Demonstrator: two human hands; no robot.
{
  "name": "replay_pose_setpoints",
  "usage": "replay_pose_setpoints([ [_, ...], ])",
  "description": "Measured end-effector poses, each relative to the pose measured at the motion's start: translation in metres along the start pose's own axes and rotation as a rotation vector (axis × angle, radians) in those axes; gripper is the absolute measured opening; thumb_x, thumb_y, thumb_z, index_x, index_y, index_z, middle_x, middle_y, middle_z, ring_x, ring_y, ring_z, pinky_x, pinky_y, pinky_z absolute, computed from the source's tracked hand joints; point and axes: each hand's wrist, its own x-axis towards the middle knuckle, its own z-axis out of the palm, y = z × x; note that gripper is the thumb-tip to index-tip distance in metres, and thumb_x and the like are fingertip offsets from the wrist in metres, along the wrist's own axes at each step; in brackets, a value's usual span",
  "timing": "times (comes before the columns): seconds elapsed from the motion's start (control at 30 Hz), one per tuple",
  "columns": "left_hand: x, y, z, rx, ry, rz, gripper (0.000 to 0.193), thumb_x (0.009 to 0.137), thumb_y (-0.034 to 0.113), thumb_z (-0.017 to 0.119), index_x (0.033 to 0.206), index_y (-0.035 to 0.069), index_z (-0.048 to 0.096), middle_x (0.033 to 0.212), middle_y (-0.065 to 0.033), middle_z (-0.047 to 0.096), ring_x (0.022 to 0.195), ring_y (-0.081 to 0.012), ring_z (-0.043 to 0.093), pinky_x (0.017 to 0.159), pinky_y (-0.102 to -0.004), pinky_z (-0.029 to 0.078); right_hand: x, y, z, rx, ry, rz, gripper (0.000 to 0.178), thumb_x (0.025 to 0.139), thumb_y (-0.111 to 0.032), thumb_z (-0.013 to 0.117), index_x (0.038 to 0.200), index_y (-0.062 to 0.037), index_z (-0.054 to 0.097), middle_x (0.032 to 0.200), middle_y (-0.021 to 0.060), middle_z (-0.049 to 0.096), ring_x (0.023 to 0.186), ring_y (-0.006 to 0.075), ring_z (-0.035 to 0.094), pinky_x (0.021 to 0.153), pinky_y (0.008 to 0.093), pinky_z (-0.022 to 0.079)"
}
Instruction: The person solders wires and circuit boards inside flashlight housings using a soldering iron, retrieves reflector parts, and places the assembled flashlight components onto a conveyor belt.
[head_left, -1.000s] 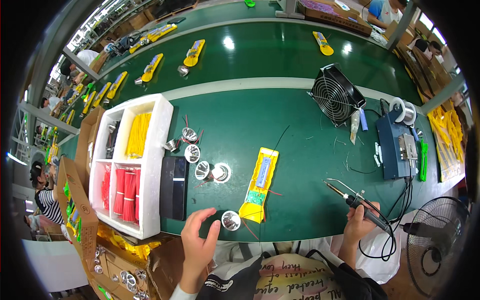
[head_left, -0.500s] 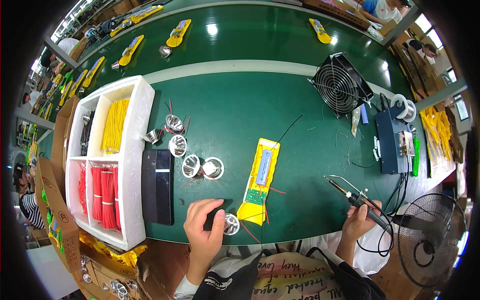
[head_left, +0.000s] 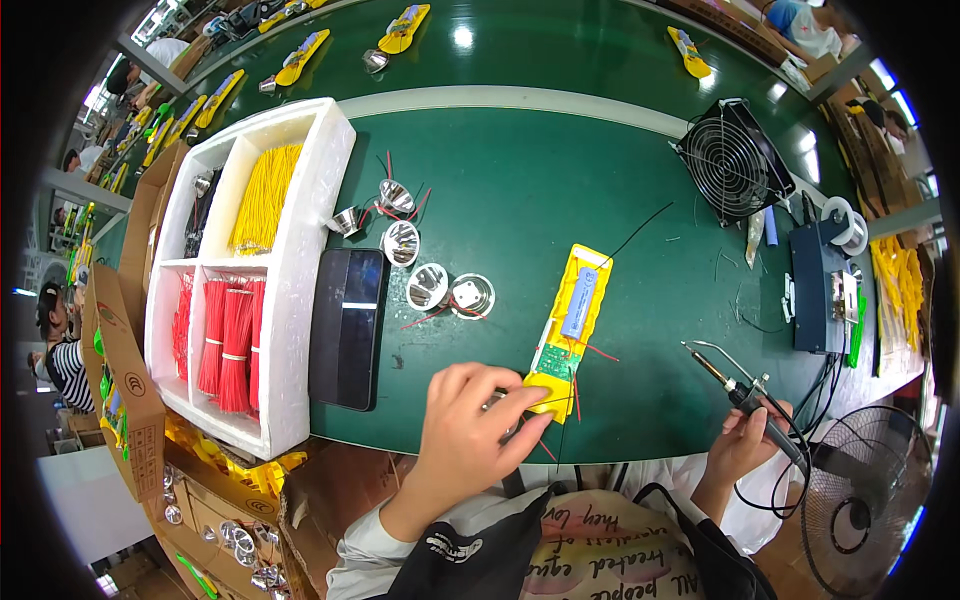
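Note:
My left hand (head_left: pixel 472 425) is closed with thumb and fingers around a small silver reflector cup (head_left: pixel 494 400), mostly hidden by the fingers, beside the near end of a yellow flashlight housing (head_left: pixel 552 395). The housing lies slantwise on the green bench, holding a blue cylindrical battery (head_left: pixel 579 302) and a green circuit board (head_left: pixel 553 361). Red and black wires stick out from it. My right hand (head_left: pixel 745 440) grips a soldering iron (head_left: pixel 748 398) with a thin curved metal tube alongside; its tip points up and left, apart from the housing.
Several reflector cups (head_left: pixel 428 287) lie left of the housing, next to a black phone (head_left: pixel 345 330). A white foam box (head_left: pixel 330 150) holds bundled red, yellow and black wires. At right are a black square fan (head_left: pixel 733 160), a blue soldering unit (head_left: pixel 815 285) and a round fan (head_left: pixel 865 500).
My left hand has moved right and closed around the reflector cup by the housing. My right hand still holds the soldering iron. The whole view has shifted.

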Motion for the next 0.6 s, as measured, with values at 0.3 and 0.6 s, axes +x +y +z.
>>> replay_pose_setpoints([
  [0.3, -0.010, 0.008, 0.025, -0.048, 0.201, -0.172, 0.010, 0.066, 0.007, 0.066, 0.076, 0.007, 0.062, 0.069, -0.0029, 0.057, 0.070, -0.0201, 0.052, 0.082, -0.0407, 0.036, -0.004, -0.006, 0.007, 0.039, -0.021, -0.044, 0.025, 0.078, -0.018, 0.057, 0.086, -0.0019, 0.040, 0.067, 0.0095, 0.049, 0.043, 0.0105, 0.045, 0.040, 0.0178, 0.036],
  [0.6, -0.017, 0.013, 0.038, -0.148, 0.404, -0.374, 0.011, 0.064, 0.003, 0.067, 0.072, 0.007, 0.062, 0.064, -0.0012, 0.045, 0.056, -0.0144, 0.044, 0.056, -0.0255, 0.041, -0.007, -0.023, 0.026, -0.029, -0.022, -0.039, 0.034, 0.078, -0.029, 0.057, 0.081, -0.0026, 0.037, 0.057, 0.0064, 0.045, 0.039, 0.0095, 0.041, 0.037, 0.0177, 0.033],
])
